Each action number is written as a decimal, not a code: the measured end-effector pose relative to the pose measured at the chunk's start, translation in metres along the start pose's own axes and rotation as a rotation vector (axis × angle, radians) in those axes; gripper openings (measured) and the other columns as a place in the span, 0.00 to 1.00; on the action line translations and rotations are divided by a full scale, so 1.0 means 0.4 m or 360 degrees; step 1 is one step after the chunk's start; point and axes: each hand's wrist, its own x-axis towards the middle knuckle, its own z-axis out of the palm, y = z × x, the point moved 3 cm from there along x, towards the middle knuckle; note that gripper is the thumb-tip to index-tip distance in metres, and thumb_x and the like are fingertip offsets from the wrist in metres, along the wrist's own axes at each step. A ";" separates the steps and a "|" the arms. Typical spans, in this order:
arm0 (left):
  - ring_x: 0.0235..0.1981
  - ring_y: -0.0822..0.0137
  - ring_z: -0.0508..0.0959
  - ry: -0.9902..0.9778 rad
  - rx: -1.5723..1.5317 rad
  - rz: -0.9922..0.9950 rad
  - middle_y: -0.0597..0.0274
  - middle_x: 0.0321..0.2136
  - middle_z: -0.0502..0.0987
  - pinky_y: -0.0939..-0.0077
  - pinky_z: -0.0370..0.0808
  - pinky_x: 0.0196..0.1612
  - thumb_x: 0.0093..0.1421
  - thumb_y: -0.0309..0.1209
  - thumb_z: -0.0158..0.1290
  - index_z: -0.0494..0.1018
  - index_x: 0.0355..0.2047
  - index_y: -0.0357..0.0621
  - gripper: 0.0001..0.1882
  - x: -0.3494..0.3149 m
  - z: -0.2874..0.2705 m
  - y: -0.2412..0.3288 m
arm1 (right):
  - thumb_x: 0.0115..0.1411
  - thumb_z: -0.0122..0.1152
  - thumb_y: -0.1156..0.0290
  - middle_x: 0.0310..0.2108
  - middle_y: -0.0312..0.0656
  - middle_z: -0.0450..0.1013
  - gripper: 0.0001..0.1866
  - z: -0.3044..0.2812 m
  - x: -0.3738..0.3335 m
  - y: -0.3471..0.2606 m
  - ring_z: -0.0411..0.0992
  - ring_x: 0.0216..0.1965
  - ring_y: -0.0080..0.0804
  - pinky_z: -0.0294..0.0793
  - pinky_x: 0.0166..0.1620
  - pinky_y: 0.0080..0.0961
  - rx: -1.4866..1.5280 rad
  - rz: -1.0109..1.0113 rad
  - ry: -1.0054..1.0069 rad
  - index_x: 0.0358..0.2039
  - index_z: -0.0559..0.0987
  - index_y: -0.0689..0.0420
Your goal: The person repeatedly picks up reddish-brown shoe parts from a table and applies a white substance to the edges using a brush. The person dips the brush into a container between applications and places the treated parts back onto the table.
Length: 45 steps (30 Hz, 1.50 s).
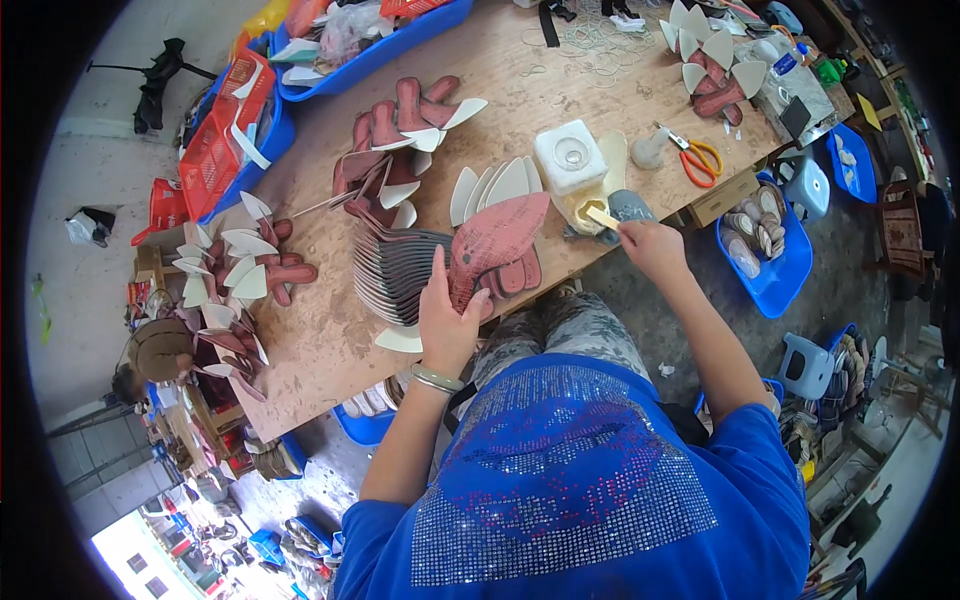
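Over wood (320, 335), hands (449, 315) hold dotted sole (497, 240), flat stick (602, 217).

The counter (545, 95) is pale brown and stained. Directly on it lie an overlapping row of grey soles (400, 272), a fan of white pieces (488, 190), a white block (553, 165) and orange-handled scissors (704, 165). Piles of red pieces (410, 105) mixed with white ones sit mid-counter, at the left end and towards the far right. Loose thread (608, 40), possibly string, lies near the far edge.
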 end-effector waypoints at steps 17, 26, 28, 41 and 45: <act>0.49 0.51 0.76 0.0301 0.0180 0.0256 0.47 0.49 0.76 0.62 0.71 0.54 0.49 0.38 0.69 0.68 0.59 0.35 0.39 -0.017 0.007 0.028 | 0.57 0.64 0.66 0.23 0.41 0.76 0.06 -0.011 -0.084 -0.004 0.77 0.24 0.40 0.76 0.27 0.35 -0.0006 0.0004 0.0006 0.32 0.84 0.52; 0.48 0.52 0.76 0.0313 0.0255 0.0140 0.49 0.47 0.77 0.64 0.72 0.53 0.49 0.38 0.69 0.69 0.59 0.38 0.38 0.006 -0.001 0.026 | 0.55 0.69 0.75 0.30 0.42 0.81 0.09 -0.212 -0.066 -0.260 0.80 0.28 0.32 0.77 0.30 0.24 0.1095 -0.0217 0.0210 0.38 0.85 0.56; 0.47 0.52 0.77 0.0305 0.0247 0.0182 0.50 0.47 0.77 0.65 0.72 0.53 0.49 0.37 0.69 0.69 0.59 0.38 0.38 0.008 -0.002 0.022 | 0.54 0.68 0.76 0.29 0.42 0.80 0.08 -0.226 -0.055 -0.288 0.79 0.25 0.33 0.76 0.28 0.23 0.0940 -0.0354 0.0197 0.36 0.86 0.55; 0.40 0.54 0.77 0.0490 0.0332 0.0480 0.53 0.43 0.78 0.64 0.75 0.44 0.47 0.34 0.70 0.70 0.57 0.40 0.37 -0.050 -0.068 -0.030 | 0.55 0.68 0.73 0.30 0.44 0.81 0.08 -0.218 0.064 -0.209 0.80 0.28 0.35 0.77 0.31 0.27 0.0796 -0.0063 0.0479 0.37 0.86 0.56; 0.43 0.51 0.77 0.0468 0.0426 0.0556 0.49 0.45 0.77 0.61 0.74 0.46 0.47 0.32 0.70 0.67 0.58 0.38 0.38 -0.049 -0.065 -0.025 | 0.54 0.69 0.72 0.28 0.42 0.80 0.08 -0.266 0.031 -0.361 0.78 0.26 0.36 0.77 0.29 0.28 0.1029 -0.0399 0.0340 0.36 0.86 0.54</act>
